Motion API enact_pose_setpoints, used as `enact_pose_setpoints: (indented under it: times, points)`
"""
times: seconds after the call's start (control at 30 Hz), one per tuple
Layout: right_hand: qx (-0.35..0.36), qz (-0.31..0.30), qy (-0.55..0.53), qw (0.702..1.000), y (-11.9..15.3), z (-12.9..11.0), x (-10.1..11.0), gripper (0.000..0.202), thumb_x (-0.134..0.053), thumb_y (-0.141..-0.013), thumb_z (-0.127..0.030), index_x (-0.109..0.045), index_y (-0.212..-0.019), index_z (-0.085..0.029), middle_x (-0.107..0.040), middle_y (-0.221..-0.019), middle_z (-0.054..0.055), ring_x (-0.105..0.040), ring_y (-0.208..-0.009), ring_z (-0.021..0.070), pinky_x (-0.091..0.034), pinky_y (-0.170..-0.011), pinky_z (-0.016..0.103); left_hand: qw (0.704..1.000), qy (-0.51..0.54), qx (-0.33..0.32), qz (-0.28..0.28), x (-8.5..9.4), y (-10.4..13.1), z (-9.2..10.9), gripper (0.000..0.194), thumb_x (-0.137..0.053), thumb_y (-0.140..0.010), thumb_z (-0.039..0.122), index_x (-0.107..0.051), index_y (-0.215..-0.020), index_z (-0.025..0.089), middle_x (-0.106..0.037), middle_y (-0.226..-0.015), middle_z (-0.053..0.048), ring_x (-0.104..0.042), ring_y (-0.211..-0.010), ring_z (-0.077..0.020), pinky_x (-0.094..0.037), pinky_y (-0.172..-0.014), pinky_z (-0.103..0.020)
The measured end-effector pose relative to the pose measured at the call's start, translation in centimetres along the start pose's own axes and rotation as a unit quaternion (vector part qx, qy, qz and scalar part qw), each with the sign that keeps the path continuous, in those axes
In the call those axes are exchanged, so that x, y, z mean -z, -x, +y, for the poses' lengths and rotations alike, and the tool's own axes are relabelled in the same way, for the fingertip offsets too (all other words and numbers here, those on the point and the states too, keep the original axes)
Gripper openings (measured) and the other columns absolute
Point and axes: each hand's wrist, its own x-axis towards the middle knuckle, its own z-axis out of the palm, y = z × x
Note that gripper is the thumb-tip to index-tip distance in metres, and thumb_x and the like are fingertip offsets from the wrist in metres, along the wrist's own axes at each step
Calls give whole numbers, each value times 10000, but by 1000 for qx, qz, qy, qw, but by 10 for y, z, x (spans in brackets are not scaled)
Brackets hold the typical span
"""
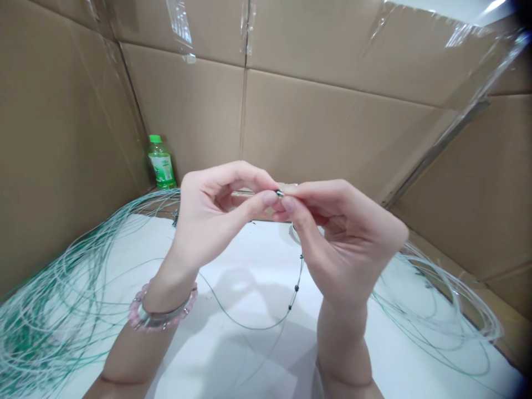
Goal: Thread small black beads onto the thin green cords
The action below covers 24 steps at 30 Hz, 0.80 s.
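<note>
Raised above the white tabletop (266,366), my left hand (220,210) and my right hand (344,238) meet fingertip to fingertip. Both are closed in a pinch on a small dark shiny piece (279,193), perhaps a bead; the fingers cover most of it. Below my right hand hangs a thin dark cord (253,328), which curves across to the left under my left hand. Several small black beads or knots (296,288) sit along its right part. Whether the cord joins the pinched piece is hidden by my right hand.
A large tangle of green and white cords (62,299) spreads along the left side. More looped cords (453,310) lie at the right edge. A green-capped bottle (162,163) stands in the back left corner. Cardboard walls (324,122) enclose the table.
</note>
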Motion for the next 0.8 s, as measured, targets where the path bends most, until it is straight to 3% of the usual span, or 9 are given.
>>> enact_pose_setpoints:
  times: [0.13,0.4,0.8]
  points:
    - [11,28,52,998,-1,-1,1,221,-620,-751,-60,-661,-824,-265,-673,-735,-23,-633,-631,127,-574,-522,247,1000,-16,-12,15,1,0,-2,87,-719,-709,239,-691,-792,236,-666,-731,-1,-637,-662,-112,-555,-515,-175]
    - [7,24,103,994,-1,-1,1,179,-610,-721,-49,-636,-718,-226,-622,-651,-32,-580,-584,100,-569,-532,212,999,-50,-15,12,-4,1,2,31,-680,-747,222,-678,-778,218,-673,-740,-1,-639,-660,-108,-549,-537,-177]
    - [15,25,135,990,-1,-1,2,204,-601,-703,-42,-621,-698,-244,-615,-631,-42,-569,-560,105,-555,-522,221,997,-61,-39,14,-7,2,1,110,-702,-705,139,-672,-789,204,-674,-754,12,-631,-672,-91,-535,-522,-145]
